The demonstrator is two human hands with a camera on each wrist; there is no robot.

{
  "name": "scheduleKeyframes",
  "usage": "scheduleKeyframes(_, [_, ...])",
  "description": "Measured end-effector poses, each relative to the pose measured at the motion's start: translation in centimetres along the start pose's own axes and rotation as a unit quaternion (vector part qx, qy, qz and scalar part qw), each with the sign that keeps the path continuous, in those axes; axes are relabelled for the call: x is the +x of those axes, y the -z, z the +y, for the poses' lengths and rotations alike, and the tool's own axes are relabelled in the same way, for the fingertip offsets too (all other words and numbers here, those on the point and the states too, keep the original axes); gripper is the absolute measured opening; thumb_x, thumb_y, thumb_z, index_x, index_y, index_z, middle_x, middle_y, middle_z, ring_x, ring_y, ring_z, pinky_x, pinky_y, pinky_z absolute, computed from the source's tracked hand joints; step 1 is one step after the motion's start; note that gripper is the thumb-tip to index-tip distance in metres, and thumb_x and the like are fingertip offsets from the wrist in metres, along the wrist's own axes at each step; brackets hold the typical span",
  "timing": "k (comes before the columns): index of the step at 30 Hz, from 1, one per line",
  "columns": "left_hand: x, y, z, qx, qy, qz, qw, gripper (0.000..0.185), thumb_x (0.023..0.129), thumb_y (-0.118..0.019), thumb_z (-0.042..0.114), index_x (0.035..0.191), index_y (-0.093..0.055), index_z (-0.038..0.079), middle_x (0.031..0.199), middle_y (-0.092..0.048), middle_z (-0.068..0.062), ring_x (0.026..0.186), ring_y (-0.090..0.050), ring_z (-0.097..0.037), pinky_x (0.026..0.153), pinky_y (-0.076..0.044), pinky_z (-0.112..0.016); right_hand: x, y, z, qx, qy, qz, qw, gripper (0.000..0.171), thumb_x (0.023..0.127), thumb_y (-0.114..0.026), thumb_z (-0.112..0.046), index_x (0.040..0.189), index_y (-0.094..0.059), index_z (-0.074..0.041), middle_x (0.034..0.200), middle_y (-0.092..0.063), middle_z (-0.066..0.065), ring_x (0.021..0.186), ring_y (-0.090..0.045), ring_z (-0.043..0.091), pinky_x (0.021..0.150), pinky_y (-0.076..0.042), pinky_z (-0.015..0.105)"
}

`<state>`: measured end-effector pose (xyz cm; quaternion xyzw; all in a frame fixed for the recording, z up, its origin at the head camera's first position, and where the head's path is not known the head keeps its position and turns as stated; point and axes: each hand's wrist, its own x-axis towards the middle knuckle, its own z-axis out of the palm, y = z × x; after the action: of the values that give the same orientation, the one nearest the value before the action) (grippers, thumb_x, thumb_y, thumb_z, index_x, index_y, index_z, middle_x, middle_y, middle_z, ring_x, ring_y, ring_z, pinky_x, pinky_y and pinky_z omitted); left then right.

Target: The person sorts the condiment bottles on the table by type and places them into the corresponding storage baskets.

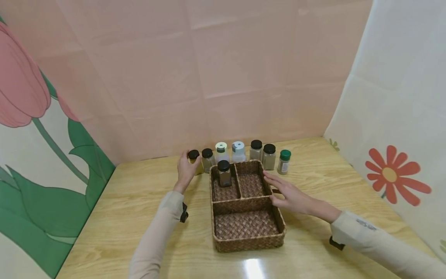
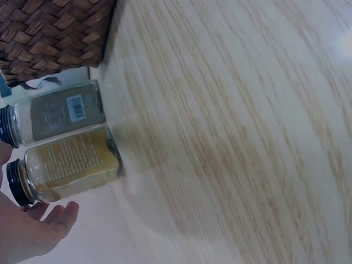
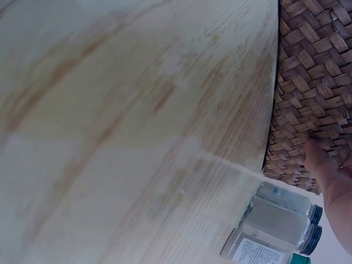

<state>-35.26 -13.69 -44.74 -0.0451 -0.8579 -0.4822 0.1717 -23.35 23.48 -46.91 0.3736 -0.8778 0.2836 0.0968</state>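
My left hand (image 1: 186,170) grips a spice jar (image 2: 74,165) near its black lid, thumb on one side and fingers on the other. This jar has a yellow label and stands upright at the left end of a row. Close beside it is a grey-labelled spice jar (image 2: 63,113). My right hand (image 1: 292,197) rests its extended fingers against the right side of a brown woven basket (image 1: 249,245) with three compartments. In the right wrist view a fingertip (image 3: 314,151) touches the outer weave. One dark spice jar (image 1: 224,178) with a black lid stands in the basket's back left compartment.
Behind the basket stand two white-capped bottles (image 1: 238,151), two black-lidded jars (image 1: 269,158) and a green-lidded jar (image 1: 283,162). The wooden table (image 1: 132,217) meets a pink backdrop (image 1: 244,77) at its back, with flower-printed sheets on both sides.
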Motion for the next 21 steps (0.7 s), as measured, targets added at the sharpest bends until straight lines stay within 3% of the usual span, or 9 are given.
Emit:
scheduleKeyframes(10, [0.23,0.03,-0.15,-0.006,0.009,-0.017,0.9998,0.060,0.096,-0.067,0.019,0.145,-0.043,-0.006,0.143,-0.048,-0.024,0.131,-0.046,-0.038,0.107,-0.041,-0.051,-0.01,0.03,-0.06,-0.002,0.005,0.000,1.000,0.064,0.091,-0.063,-0.006,0.147,-0.037,0.011,0.154,-0.031,0.028,0.133,-0.042,0.043,0.098,-0.048,0.055])
scheduleKeyframes(21, [0.31,0.16,0.39,-0.005,0.000,-0.014,0.9999,0.051,0.096,-0.067,0.015,0.140,-0.050,-0.006,0.134,-0.055,-0.024,0.122,-0.053,-0.038,0.099,-0.048,-0.050,0.03,0.14,-0.29,-0.001,0.008,0.003,1.000,0.063,0.090,-0.063,-0.005,0.144,-0.038,0.014,0.153,-0.032,0.028,0.132,-0.043,0.044,0.098,-0.048,0.056])
